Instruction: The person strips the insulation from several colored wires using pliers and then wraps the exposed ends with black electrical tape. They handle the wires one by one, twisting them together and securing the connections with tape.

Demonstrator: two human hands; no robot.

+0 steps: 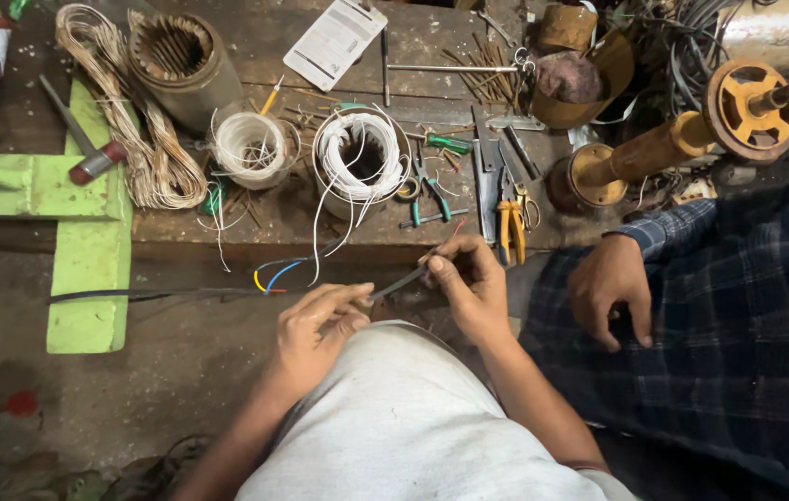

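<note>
Low, scarred wooden bench [255,227] across the top of the view, over a dark, grimy concrete floor [162,371]; dim workshop light.

At centre, a black sheathed cable [172,294] stretched level above the floor, running out toward 9 o'clock. Sheath stripped partway, with blue, yellow and red cores [274,276] fanned out at 10 o'clock from the left hand [316,329]. Left fingers pinched together on the cable end. Right hand [469,283] just beside, at 3 o'clock from the left, fingers clamped on a thin dark strip [401,281] angled down toward the left fingertips; whether blade or wire, cannot tell.

Beyond, at 12 o'clock on the bench, a stator with white winding leads [360,158] spilling over the edge. At 11 o'clock a smaller white coil [251,144], a bare stator core [176,56] and a hank of pale copper wire [135,139]. At 1 o'clock yellow-handled pliers [510,223] and green-handled snips [432,195]. At 2 o'clock a rusty orange rotor on its shaft [682,130]. At 9 o'clock a green painted block [88,250] with a hammer [79,139] on it.

At 3 o'clock another person's hand [610,283], in a plaid sleeve, resting on a knee, well clear of the cable.
</note>
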